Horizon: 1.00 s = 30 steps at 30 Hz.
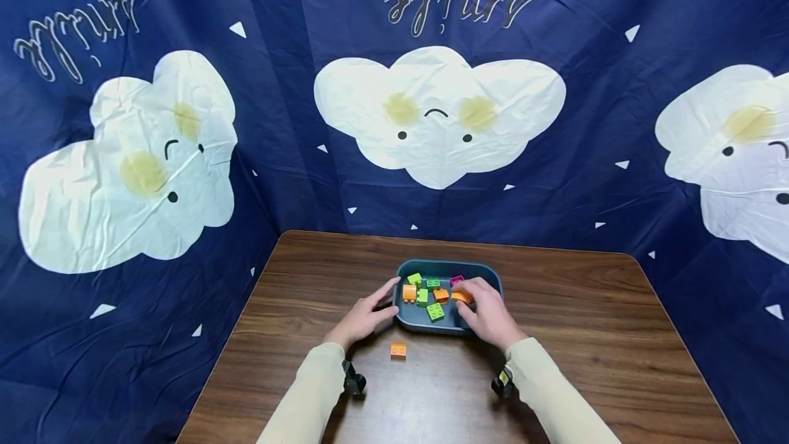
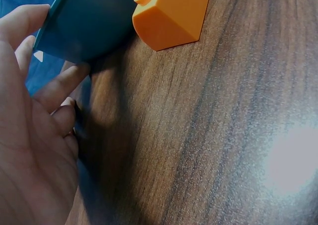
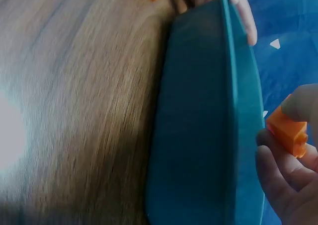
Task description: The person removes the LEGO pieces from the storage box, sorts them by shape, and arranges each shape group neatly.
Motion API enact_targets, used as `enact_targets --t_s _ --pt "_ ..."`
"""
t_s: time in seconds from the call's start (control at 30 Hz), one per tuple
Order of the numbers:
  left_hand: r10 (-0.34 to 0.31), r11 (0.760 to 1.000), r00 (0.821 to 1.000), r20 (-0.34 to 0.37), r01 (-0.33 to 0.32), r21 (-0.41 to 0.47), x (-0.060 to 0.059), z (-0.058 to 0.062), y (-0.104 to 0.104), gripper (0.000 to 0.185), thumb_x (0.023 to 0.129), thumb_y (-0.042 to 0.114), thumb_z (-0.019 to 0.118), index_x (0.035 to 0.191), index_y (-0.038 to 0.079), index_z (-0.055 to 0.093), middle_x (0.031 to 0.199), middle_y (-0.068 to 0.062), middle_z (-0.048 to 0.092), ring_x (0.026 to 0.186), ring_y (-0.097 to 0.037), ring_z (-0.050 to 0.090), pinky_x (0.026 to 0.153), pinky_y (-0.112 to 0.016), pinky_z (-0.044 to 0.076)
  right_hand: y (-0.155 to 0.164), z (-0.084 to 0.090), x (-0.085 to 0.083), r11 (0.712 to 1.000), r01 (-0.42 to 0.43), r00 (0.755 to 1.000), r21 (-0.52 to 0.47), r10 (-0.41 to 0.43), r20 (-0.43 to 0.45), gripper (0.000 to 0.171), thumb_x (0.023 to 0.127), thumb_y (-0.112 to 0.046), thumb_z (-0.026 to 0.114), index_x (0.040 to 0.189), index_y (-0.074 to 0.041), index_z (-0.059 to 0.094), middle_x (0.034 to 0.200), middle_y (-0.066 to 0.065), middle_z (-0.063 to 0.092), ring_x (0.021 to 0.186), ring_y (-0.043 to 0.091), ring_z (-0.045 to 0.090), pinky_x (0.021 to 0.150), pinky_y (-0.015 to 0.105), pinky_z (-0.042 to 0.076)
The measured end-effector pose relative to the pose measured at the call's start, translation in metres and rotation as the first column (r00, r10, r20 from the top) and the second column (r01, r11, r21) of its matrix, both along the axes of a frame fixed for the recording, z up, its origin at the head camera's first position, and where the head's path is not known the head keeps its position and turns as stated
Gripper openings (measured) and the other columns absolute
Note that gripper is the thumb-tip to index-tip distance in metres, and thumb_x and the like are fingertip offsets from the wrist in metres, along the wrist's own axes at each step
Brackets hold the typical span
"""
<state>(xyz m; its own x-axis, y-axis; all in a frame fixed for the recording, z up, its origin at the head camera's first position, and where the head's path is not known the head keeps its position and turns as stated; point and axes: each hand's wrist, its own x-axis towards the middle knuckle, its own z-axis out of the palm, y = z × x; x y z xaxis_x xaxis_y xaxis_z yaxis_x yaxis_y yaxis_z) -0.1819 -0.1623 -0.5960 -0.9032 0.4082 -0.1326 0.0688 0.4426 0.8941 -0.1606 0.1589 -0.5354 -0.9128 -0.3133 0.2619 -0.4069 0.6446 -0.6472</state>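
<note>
Right hand (image 1: 490,310) pinches an orange brick (image 3: 287,130) over the blue tray (image 1: 409,317), left hand (image 1: 364,317) open against its rim, 1 orange block (image 1: 398,351) just outside; likely mid-pick, needs clean lift.

Dark teal plastic tray (image 1: 411,321) sits mid-table on the brown wood-grain table (image 1: 585,334), toward its far half. Small green, orange and pink plastic building bricks (image 1: 435,312) lie inside it. Left hand (image 1: 364,317) rests against the tray's left wall; right hand (image 1: 487,310) lies over its right side, pinching an orange brick (image 3: 288,130). One lone orange brick (image 1: 398,351) stands on the table just before the tray, between the forearms. Cloud-print cloth backdrop (image 1: 437,115) hangs behind and to both sides.
</note>
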Motion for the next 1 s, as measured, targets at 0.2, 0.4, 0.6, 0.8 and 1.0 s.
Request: enact_targets --t_s 0.2,0.4,0.6,0.8,1.0 --pt "0.007 1.0 1.0 -0.003 -0.007 -0.002 0.0 -0.002 0.0 0.066 0.107 0.037 0.063 0.163 0.048 0.032 0.165 -0.007 0.043 0.147 -0.029 0.049 0.118 -0.058 0.038 -0.006 0.005 0.009 0.997 -0.044 0.998 -0.056 0.041 -0.051 0.029 0.094 -0.005 0.079 0.121 -0.01 0.075 0.12 0.004 0.067 0.1 0.016 0.064 0.083 0.042 0.062" --pt "0.006 1.0 1.0 -0.002 -0.006 -0.009 0.0 -0.002 0.001 0.065 0.108 0.035 0.061 0.164 0.047 0.031 0.164 -0.008 0.044 0.146 -0.028 0.049 0.118 -0.058 0.039 -0.012 0.016 0.019 0.995 -0.071 0.996 -0.07 0.067 -0.061 0.035 0.092 -0.006 0.082 0.126 -0.014 0.074 0.123 0.002 0.067 0.102 0.015 0.064 0.08 0.03 0.061" --pt "0.01 1.0 1.0 0.003 -0.009 -0.027 0.001 -0.001 0.001 0.066 0.107 0.036 0.062 0.165 0.046 0.03 0.164 -0.006 0.044 0.146 -0.027 0.049 0.118 -0.057 0.039 -0.016 0.026 0.029 0.993 -0.089 0.996 -0.082 0.086 -0.039 0.046 0.088 -0.002 0.084 0.13 -0.016 0.072 0.128 0.002 0.066 0.105 0.016 0.065 0.081 0.026 0.061" --pt "0.008 1.0 1.0 -0.007 -0.009 -0.019 0.0 -0.001 0.001 0.065 0.108 0.034 0.06 0.164 0.047 0.03 0.159 -0.011 0.05 0.146 -0.028 0.05 0.117 -0.059 0.039 -0.017 0.027 0.035 0.991 -0.113 0.991 -0.065 0.108 -0.077 0.048 0.089 -0.001 0.084 0.133 -0.016 0.071 0.127 0.0 0.066 0.107 0.015 0.066 0.082 0.027 0.061" --pt "0.006 1.0 1.0 -0.013 -0.006 -0.026 0.0 -0.002 0.001 0.065 0.108 0.036 0.06 0.164 0.048 0.029 0.158 -0.011 0.051 0.145 -0.028 0.051 0.116 -0.059 0.04 -0.017 0.023 0.041 0.989 -0.142 0.986 -0.05 0.137 -0.091 0.045 0.091 -0.012 0.084 0.134 -0.014 0.07 0.125 0.0 0.067 0.109 0.015 0.065 0.084 0.031 0.061"
